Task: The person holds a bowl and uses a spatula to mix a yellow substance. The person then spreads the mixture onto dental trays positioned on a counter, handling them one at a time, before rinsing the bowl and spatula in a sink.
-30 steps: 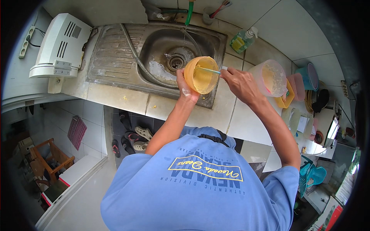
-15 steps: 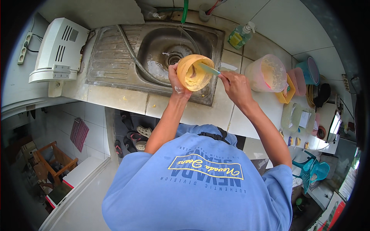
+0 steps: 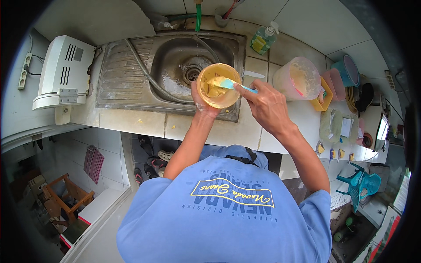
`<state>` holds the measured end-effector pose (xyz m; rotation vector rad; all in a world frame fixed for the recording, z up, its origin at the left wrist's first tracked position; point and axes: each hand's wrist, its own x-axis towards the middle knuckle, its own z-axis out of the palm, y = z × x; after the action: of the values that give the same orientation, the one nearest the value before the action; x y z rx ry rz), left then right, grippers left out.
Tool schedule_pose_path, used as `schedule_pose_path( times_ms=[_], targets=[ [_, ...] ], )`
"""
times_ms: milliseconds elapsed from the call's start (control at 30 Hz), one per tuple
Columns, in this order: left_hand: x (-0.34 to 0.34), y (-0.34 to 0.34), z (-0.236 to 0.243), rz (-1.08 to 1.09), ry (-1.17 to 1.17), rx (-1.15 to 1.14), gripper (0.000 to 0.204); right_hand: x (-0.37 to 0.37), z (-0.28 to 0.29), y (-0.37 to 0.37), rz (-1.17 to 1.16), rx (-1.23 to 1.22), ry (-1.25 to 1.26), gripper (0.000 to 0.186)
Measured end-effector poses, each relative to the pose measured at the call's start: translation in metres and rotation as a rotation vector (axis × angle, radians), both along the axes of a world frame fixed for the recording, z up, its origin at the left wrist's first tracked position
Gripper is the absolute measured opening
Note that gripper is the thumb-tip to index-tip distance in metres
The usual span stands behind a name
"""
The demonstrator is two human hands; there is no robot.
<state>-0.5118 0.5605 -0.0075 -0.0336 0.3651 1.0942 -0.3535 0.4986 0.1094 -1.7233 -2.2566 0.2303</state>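
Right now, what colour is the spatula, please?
The spatula is light blue; the head view shows it best.

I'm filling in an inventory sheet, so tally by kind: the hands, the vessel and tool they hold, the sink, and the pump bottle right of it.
Hands: 2 (left hand, right hand)
Orange-yellow bowl: 1
Blue spatula: 1
Metal sink: 1
Pump bottle: 1
Total: 6

Counter (image 3: 133, 124) was pale tile, kinda grubby, with a steel sink (image 3: 120, 74) set into it and yellow crumbs (image 3: 174, 126) out front. Soap bottle (image 3: 264, 39) stood right of the sink, then a pinkish tub (image 3: 286, 81) with a yellow basket (image 3: 322, 106) just beside it.
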Motion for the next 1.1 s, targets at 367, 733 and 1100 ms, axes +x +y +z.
schedule_pose_path(
  times_ms=[367,733,1100],
  targets=[
    [0.019,-0.019,-0.006,-0.312,0.276,0.038,0.052,0.049,-0.016,-0.027,-0.076,0.157,-0.107,0.016],
    [0.116,-0.103,-0.014,-0.475,0.237,0.320,0.051,0.059,-0.028,-0.192,-0.567,-0.053,0.642,0.022],
    [0.254,-0.278,0.022,-0.753,0.186,0.232,0.051,0.181,-0.038,-0.385,-0.823,-0.110,0.382,0.018]
  ],
)
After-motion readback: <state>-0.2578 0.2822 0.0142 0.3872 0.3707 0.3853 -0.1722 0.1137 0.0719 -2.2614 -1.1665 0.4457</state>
